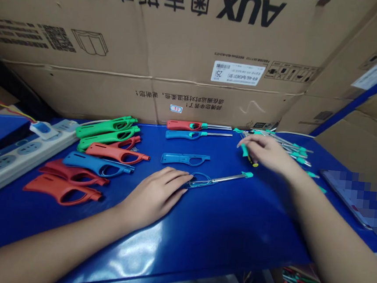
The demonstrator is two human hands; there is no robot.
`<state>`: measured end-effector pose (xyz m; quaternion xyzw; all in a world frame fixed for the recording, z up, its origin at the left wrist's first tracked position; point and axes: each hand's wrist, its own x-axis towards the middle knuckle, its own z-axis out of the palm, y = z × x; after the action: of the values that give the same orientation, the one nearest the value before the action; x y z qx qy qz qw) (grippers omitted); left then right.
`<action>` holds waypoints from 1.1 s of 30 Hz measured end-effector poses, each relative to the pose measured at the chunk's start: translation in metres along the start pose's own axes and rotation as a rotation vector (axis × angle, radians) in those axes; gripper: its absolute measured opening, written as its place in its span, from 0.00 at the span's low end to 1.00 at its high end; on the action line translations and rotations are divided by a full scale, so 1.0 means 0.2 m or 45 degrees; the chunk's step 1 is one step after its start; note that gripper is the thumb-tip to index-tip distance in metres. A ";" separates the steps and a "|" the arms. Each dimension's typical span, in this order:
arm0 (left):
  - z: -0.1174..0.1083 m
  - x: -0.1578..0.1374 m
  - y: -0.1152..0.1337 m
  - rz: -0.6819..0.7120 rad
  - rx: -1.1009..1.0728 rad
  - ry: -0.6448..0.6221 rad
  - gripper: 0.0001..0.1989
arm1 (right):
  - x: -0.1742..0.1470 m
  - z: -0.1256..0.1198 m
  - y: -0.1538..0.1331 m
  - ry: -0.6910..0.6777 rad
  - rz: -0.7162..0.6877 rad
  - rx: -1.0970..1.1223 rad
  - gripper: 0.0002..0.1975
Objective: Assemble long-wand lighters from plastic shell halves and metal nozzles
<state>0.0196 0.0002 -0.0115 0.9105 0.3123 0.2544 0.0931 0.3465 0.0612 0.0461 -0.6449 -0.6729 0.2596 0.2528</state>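
My left hand point(157, 194) lies over a blue gas lighter casing point(201, 183), fingers closed around its handle end, which is mostly hidden. From that casing a metal tube point(228, 178) runs right to a teal piece point(247, 175) at its tip. A little off the tabletop, my right hand point(268, 152) pinches a small teal plastic piece point(244, 150). Just beneath this hand is a yellow-and-black handle point(253, 163). A separate blue casing half point(185, 159) lies above my left hand. Behind it are a red lighter point(183, 125) and a blue lighter point(182, 135), both with metal tubes.
Green casings point(105, 127), red casings point(118, 153), a blue casing point(89, 163) and orange-red casings point(62, 188) lie at left beside a white power strip point(25, 153). Metal tubes with teal parts point(298, 151) are heaped at right, near a flat dark device point(345, 197). Cardboard point(169, 60) walls the back.
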 end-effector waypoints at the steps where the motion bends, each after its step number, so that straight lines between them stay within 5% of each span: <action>1: 0.00 0.00 0.00 -0.008 -0.019 -0.010 0.17 | -0.01 0.06 -0.01 -0.061 -0.043 -0.016 0.12; 7: 0.01 0.01 -0.02 0.027 -0.032 -0.035 0.16 | -0.03 0.25 -0.01 -0.124 -0.281 -0.357 0.11; 12: 0.01 0.01 -0.03 0.056 -0.060 -0.038 0.14 | -0.01 0.19 0.03 0.010 -0.383 -0.408 0.15; 16: 0.01 0.01 -0.03 0.059 -0.072 -0.027 0.15 | -0.04 0.16 0.03 -0.207 -0.626 -0.369 0.12; 21: 0.00 0.01 -0.02 0.050 -0.074 -0.027 0.15 | -0.05 0.19 0.04 -0.410 -0.563 -0.305 0.09; 30: 0.01 0.00 -0.03 0.062 -0.072 -0.036 0.15 | -0.01 0.18 0.05 -0.289 -0.744 -0.363 0.08; 33: 0.00 0.00 -0.03 0.059 -0.088 -0.037 0.16 | -0.02 0.19 0.02 -0.200 -0.630 -0.135 0.08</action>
<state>0.0174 0.0054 -0.0141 0.9173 0.2809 0.2539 0.1230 0.3246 0.0564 0.0157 -0.4511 -0.8403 0.2035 0.2215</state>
